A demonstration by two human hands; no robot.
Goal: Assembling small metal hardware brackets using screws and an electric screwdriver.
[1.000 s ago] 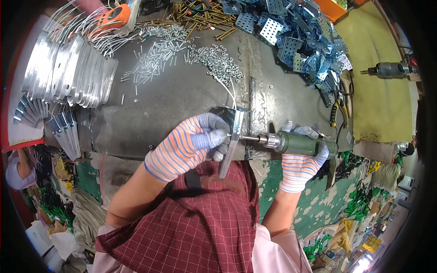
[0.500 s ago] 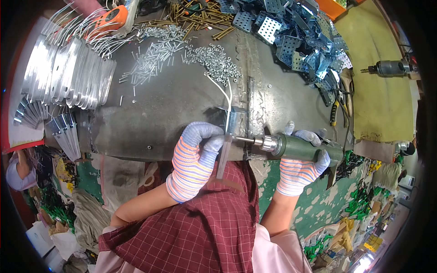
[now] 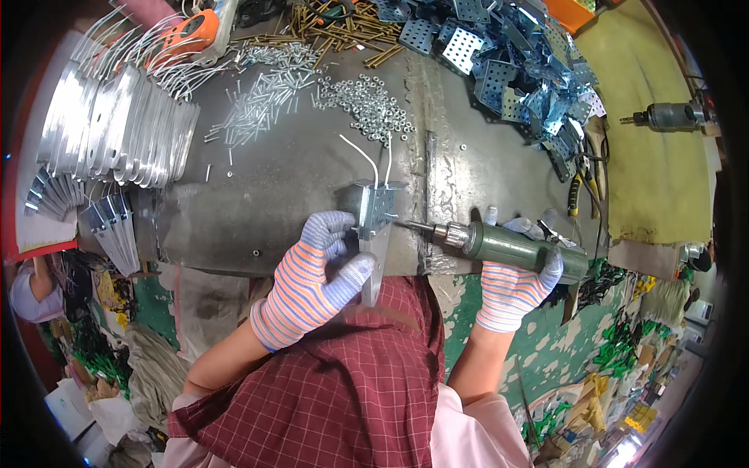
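Observation:
My left hand (image 3: 300, 288), in a striped knit glove, pinches a flat metal strip (image 3: 373, 273) between thumb and fingers near the table's front edge. At the strip's upper end sits a perforated metal bracket (image 3: 381, 204), with two white wires (image 3: 376, 162) reaching away from it. In my right hand (image 3: 511, 292), also gloved, lies a green power screwdriver (image 3: 515, 253), fingers wrapped round its body. Its bit (image 3: 413, 225) points left at the bracket, the tip very near a small screw end (image 3: 392, 217); whether they touch I cannot tell.
Loose screws (image 3: 261, 105) and nuts (image 3: 367, 105) lie beyond my hands. Perforated brackets (image 3: 499, 74) pile up at the far right, pliers (image 3: 575, 195) below them. Wired metal strips (image 3: 117, 125) stand at the left. Another power driver (image 3: 667, 117) rests on the yellowish surface (image 3: 651, 179).
My left hand has shifted left and opened its grip somewhat, turning the strip so the bracket's perforated face shows. The screwdriver has pulled slightly right, its bit withdrawn from the bracket.

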